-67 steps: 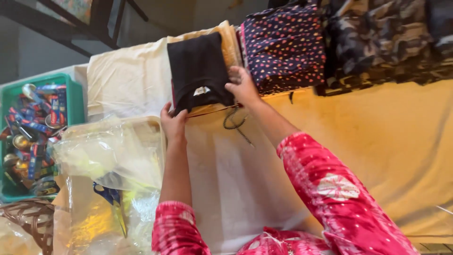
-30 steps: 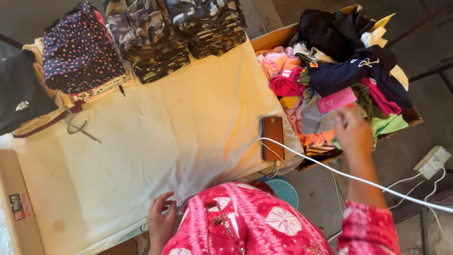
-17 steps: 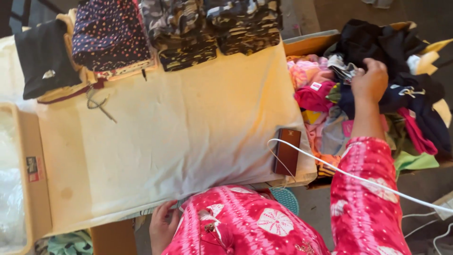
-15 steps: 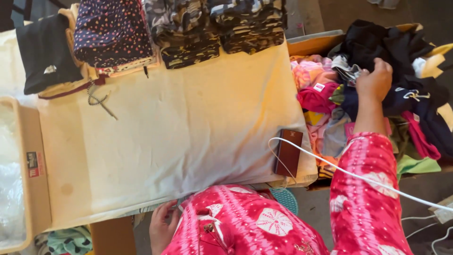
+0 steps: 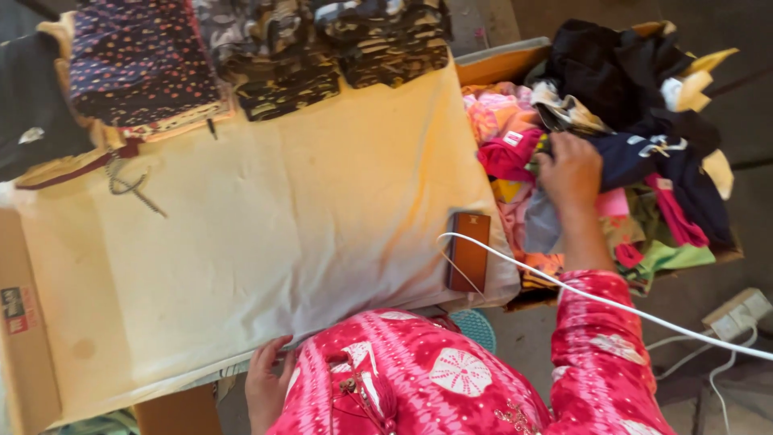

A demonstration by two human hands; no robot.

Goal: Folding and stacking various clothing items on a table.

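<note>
navy garment (image 5: 644, 161), atop the mixed clothes heap (image 5: 636, 234) right of the cloth-covered table (image 5: 266, 242); right hand (image 5: 570, 171) directly on it, fingers curled gripping; left hand (image 5: 264, 388) far off, grasp unclear.

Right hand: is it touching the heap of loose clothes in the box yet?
Touching. The head view shows the right hand pressed into the heap of loose clothes, fingers curled on the fabric.

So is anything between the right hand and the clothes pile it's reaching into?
Nothing visible. The right hand already rests on the clothes pile in the box beside the table; the white cable crosses lower, over the sleeve, not the hand.
</note>
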